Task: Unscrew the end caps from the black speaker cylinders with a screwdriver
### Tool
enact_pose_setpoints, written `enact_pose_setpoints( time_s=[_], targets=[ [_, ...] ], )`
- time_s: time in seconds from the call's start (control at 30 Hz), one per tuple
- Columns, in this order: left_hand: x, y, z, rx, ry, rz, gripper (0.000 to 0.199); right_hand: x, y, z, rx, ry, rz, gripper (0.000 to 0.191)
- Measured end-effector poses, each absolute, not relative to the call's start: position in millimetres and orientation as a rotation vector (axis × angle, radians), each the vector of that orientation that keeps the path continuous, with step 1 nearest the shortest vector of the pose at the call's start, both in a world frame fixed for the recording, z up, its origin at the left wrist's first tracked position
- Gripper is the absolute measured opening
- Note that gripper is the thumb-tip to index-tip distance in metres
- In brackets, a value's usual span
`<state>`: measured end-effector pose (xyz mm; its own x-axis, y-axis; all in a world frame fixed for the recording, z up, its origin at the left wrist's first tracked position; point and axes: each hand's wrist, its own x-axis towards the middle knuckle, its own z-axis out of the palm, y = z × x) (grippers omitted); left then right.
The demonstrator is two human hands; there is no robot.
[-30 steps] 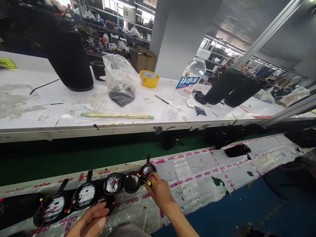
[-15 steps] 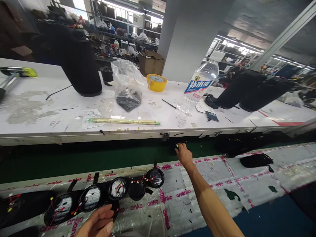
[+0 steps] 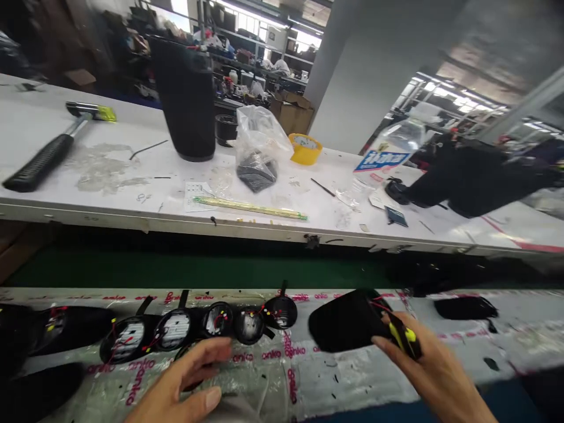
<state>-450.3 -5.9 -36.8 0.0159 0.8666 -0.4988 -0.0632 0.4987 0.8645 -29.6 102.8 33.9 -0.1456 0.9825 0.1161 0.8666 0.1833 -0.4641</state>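
My right hand (image 3: 434, 364) is closed on the near end of a black tapered housing (image 3: 346, 323), which lies tilted above the wrapped bench. Red wires come out of that end, and a bright yellow piece (image 3: 409, 335) shows by the fingers. My left hand (image 3: 185, 382) is open and holds nothing, its thumb and fingers apart. Beyond its fingertips is a row of round black parts with red wires and small connectors, among them a black round part (image 3: 249, 325) and another with a strap (image 3: 281, 311). A dark piece is partly hidden behind the left hand.
A white shelf (image 3: 171, 205) runs across the back, above a green strip (image 3: 247, 261). On it are a hammer (image 3: 44, 158), an upright black housing (image 3: 187, 100), a yellow tape roll (image 3: 305, 150) and a water bottle (image 3: 390, 147). A black piece (image 3: 465, 307) lies at right.
My right hand has come back from under the shelf edge and now holds the black housing over the bench. My left hand stays open, slightly further right. The view has shifted left.
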Motion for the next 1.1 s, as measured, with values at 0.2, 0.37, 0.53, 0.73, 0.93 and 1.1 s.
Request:
enact_pose_setpoints(
  time_s=[0.2,0.37,0.53,0.73,0.93,1.1],
  targets=[
    [-423,52,-4,0.845,0.833,0.779,0.078,-99,57,64,-1.298,-1.877,1.149,0.028],
    [-414,37,-1,0.512,0.474,0.741,0.074,-165,66,51,-1.006,-1.857,1.552,0.039],
    [-435,-2,0,0.157,0.691,0.891,0.061,-195,60,31,-1.269,-1.989,1.208,0.034],
    [-455,-26,-4,-0.073,0.835,0.941,0.067,-220,43,21,-1.32,-2.326,1.121,0.019],
    [-454,-33,-8,-0.12,0.87,0.963,0.078,-239,50,24,-1.015,-2.593,0.691,0.026],
    [-457,-36,-10,-0.102,0.95,0.932,0.08,-244,52,23,-0.892,-2.76,0.37,0.027]
  ],
)
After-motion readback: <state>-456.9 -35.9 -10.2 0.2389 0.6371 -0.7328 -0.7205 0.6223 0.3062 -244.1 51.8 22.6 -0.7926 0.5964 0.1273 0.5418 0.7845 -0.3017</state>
